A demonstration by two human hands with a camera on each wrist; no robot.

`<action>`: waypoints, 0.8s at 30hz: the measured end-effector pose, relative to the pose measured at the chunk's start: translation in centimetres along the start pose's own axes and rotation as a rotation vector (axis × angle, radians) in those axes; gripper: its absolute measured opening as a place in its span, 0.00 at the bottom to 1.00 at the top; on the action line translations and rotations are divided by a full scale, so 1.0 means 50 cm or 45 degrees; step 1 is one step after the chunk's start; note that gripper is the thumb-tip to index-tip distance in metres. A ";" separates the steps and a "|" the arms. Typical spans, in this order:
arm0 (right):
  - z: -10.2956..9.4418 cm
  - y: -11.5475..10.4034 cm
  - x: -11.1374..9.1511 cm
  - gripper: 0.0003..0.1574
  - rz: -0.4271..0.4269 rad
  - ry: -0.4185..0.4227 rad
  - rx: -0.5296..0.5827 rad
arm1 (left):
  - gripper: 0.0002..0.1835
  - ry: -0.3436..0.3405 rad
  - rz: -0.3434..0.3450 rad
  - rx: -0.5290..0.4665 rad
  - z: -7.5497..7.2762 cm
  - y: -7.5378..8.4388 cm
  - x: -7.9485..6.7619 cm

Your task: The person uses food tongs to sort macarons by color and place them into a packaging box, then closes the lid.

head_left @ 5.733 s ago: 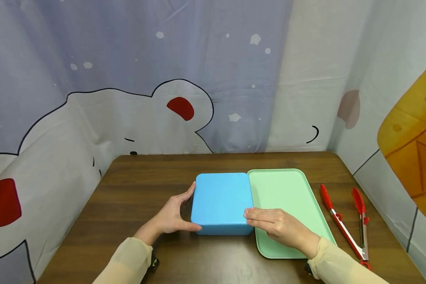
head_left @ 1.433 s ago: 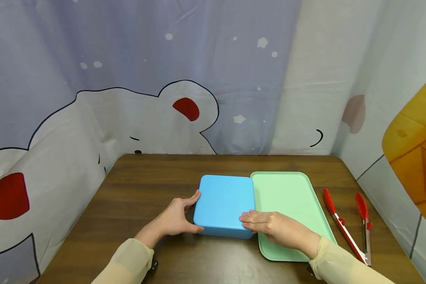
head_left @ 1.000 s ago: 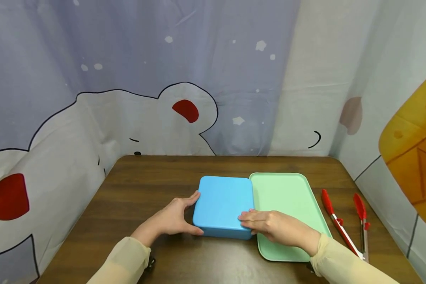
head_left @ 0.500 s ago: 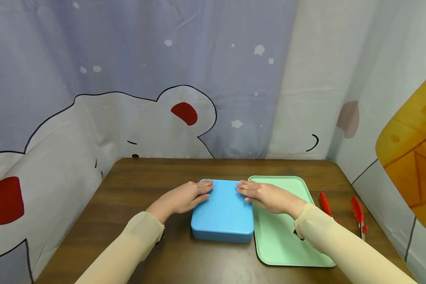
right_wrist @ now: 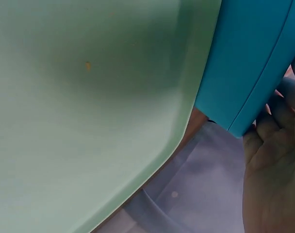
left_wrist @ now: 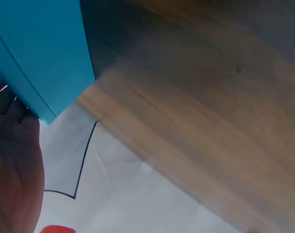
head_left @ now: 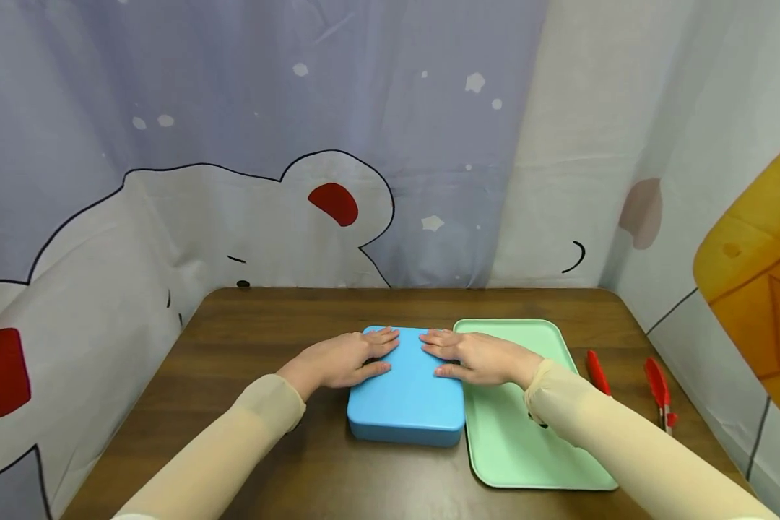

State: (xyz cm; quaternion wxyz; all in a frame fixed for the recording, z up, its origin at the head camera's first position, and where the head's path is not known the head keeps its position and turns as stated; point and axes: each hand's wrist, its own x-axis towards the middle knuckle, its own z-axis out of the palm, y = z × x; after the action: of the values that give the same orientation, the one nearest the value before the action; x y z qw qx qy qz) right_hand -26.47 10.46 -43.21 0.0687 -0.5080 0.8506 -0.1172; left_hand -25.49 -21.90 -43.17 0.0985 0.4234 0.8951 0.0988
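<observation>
A blue lidded box (head_left: 406, 408) sits on the brown wooden table, its lid on; a seam runs round its side in both wrist views. My left hand (head_left: 344, 359) rests on the lid from the left, fingers straight near the far edge. From the right, my right hand (head_left: 484, 356) lies on the lid likewise, fingers extended. A gap of bare lid separates the two hands. In the left wrist view the box (left_wrist: 38, 43) hides part of the left fingers. The right wrist view shows the box (right_wrist: 249, 53) close beside the green tray's rim.
Touching or nearly touching the box on its right is a light green tray (head_left: 520, 451), partly under my right forearm. A small orange-brown crumb (right_wrist: 88, 66) lies in it. Red-tipped tongs (head_left: 658, 383) lie farther right, partly hidden by my sleeve. A printed curtain (head_left: 429, 144) hangs behind the table.
My left hand has left the box's left side and my right hand its near right corner. Both have moved forward onto the far part of the lid. The box has hardly moved.
</observation>
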 end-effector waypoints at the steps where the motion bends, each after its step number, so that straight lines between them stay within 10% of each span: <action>1: 0.000 0.000 0.000 0.39 0.004 0.002 -0.007 | 0.34 0.004 0.006 0.015 -0.001 0.000 0.000; 16: -0.002 -0.002 0.005 0.34 0.041 0.058 0.085 | 0.31 0.108 0.022 0.000 -0.006 0.003 -0.014; 24: -0.005 0.009 0.005 0.35 0.071 0.011 0.124 | 0.30 0.020 -0.001 0.035 -0.008 -0.003 0.006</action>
State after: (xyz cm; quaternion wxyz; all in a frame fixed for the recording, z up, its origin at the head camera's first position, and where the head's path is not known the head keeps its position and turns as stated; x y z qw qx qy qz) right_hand -27.05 10.47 -43.10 0.0928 -0.4795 0.8581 -0.1587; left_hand -25.87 -21.79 -42.85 0.0857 0.4235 0.8974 0.0898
